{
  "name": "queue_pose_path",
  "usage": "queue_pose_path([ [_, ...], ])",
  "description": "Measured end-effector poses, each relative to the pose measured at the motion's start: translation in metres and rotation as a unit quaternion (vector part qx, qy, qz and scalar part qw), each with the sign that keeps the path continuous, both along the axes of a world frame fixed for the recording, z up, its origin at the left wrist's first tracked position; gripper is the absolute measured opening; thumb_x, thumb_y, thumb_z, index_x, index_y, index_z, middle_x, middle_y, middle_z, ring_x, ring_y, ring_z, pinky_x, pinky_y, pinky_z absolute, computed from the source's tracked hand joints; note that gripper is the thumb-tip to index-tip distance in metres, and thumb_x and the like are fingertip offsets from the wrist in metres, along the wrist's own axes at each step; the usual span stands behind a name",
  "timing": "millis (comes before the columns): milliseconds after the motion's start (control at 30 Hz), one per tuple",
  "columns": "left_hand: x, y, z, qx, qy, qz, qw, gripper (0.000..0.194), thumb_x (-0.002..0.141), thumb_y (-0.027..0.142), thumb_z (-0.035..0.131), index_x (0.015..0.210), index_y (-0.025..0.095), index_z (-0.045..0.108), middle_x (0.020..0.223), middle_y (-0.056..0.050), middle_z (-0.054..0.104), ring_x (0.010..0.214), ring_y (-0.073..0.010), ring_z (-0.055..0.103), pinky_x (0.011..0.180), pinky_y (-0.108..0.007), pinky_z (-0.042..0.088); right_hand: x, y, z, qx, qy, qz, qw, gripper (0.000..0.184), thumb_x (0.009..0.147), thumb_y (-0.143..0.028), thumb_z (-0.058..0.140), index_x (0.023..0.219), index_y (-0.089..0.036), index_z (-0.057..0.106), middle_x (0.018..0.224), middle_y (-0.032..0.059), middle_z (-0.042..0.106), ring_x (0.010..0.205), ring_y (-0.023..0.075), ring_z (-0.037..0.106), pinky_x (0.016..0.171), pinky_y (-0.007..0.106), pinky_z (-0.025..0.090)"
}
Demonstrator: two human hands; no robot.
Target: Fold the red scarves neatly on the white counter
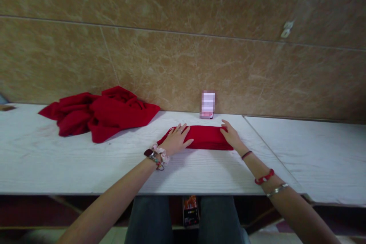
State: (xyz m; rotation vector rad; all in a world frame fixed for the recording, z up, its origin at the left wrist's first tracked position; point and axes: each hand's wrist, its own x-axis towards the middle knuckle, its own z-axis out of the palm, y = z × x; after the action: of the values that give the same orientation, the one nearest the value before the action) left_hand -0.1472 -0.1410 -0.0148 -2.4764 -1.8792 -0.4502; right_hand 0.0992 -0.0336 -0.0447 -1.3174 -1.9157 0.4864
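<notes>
A red cloth [207,137], folded into a flat, layered rectangle, lies on the white table in front of me. My left hand [175,141] rests on its left end with the fingers spread and the palm down. On the right end is my right hand [230,134], its fingers stretched out and touching the cloth's edge. Neither hand grips the fabric. To the left, a crumpled heap of red cloth [105,114] sits against the wall, apart from both hands.
A phone [207,105], its screen blurred, leans on the wall behind the folded cloth. The white table [71,167] has a seam on the right. A marbled wall [171,65] closes off the back. Below the front edge, a dark printed box [190,211] shows between my legs.
</notes>
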Motion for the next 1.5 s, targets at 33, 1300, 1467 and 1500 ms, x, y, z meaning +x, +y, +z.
queue_pose_path([
  [33, 0.002, 0.0, 0.003, 0.01, 0.007, -0.002, 1.0, 0.054, 0.088, 0.043, 0.037, 0.133, 0.013, 0.036, 0.143, -0.015, 0.026, 0.132, -0.0309, 0.018, 0.104, -0.047, 0.018, -0.004, 0.001, 0.001, -0.009, 0.025, -0.003, 1.0, 0.049, 0.076, -0.02, 0.045, 0.125, -0.017, 0.044, 0.106, 0.0095, 0.062, 0.098, 0.0201, 0.058, 0.092, 0.04, 0.042],
  [1300, -0.017, 0.0, 0.007, 0.07, 0.065, 0.037, 0.995, 0.049, 0.089, 0.042, 0.036, 0.132, 0.021, 0.039, 0.144, -0.008, 0.025, 0.133, -0.0278, 0.018, 0.105, -0.05, 0.017, -0.03, -0.015, 0.027, 0.052, -0.102, -0.017, 0.993, 0.038, 0.079, -0.024, 0.05, 0.115, -0.012, 0.054, 0.107, 0.0121, 0.061, 0.095, 0.018, 0.058, 0.086, 0.031, 0.044],
  [1467, -0.012, 0.003, 0.002, 0.037, 0.09, -0.063, 0.993, 0.041, 0.092, 0.036, 0.031, 0.132, 0.028, 0.04, 0.143, -0.002, 0.029, 0.131, -0.0246, 0.023, 0.104, -0.045, 0.022, -0.032, -0.007, 0.024, -0.004, -0.036, -0.043, 0.998, 0.033, 0.068, -0.01, 0.057, 0.099, -0.018, 0.059, 0.078, 0.0004, 0.063, 0.073, 0.0141, 0.06, 0.072, 0.028, 0.047],
  [1500, -0.012, 0.003, 0.001, 0.026, 0.091, -0.06, 0.994, 0.041, 0.092, 0.036, 0.031, 0.132, 0.029, 0.039, 0.142, -0.001, 0.031, 0.131, -0.0251, 0.025, 0.104, -0.046, 0.023, -0.031, -0.006, 0.024, -0.014, -0.03, -0.048, 0.998, 0.032, 0.067, -0.007, 0.055, 0.097, -0.018, 0.059, 0.074, -0.0009, 0.062, 0.07, 0.0134, 0.059, 0.07, 0.027, 0.047],
])
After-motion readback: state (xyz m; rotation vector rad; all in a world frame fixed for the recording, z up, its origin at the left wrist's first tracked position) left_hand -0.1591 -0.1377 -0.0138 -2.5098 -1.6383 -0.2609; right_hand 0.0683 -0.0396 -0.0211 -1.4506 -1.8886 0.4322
